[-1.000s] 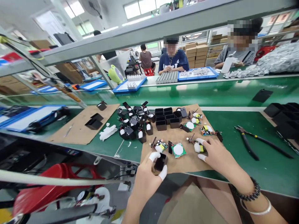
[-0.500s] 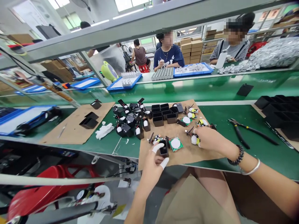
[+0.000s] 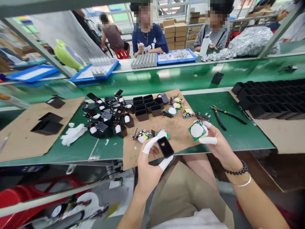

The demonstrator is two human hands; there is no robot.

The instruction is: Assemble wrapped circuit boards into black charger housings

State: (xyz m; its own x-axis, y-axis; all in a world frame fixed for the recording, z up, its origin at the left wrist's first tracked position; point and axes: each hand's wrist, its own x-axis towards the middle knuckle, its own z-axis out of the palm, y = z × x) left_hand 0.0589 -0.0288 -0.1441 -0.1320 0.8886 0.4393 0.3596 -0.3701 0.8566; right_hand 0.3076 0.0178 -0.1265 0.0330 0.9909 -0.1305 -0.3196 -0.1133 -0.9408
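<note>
My left hand (image 3: 150,159), with white finger cots on thumb and finger, grips a small black plastic case (image 3: 165,147) whose open end faces me. Between the white-capped fingers of my right hand (image 3: 215,140) is a green circuit board (image 3: 197,130) with a round white pad on it, held above the cardboard's right edge. Another circuit board (image 3: 163,133) with a white pad lies partly behind my left fingers, beside a wired board with a yellow part (image 3: 143,136). Several more wired boards (image 3: 177,105) lie farther back on the cardboard (image 3: 177,133).
Black cases (image 3: 142,114) stand grouped behind, beside a heap of wired cases (image 3: 107,117). Black-and-yellow cutters (image 3: 220,114) lie at right, near rows of black cases (image 3: 267,98). A crumpled white cloth (image 3: 73,134) lies left. Two people sit across the green belt (image 3: 147,74).
My right hand has picked up the circuit board from the cardboard and turned its white pad toward me. My left hand has tilted the case, so its opening shows. The head view has shifted right and down.
</note>
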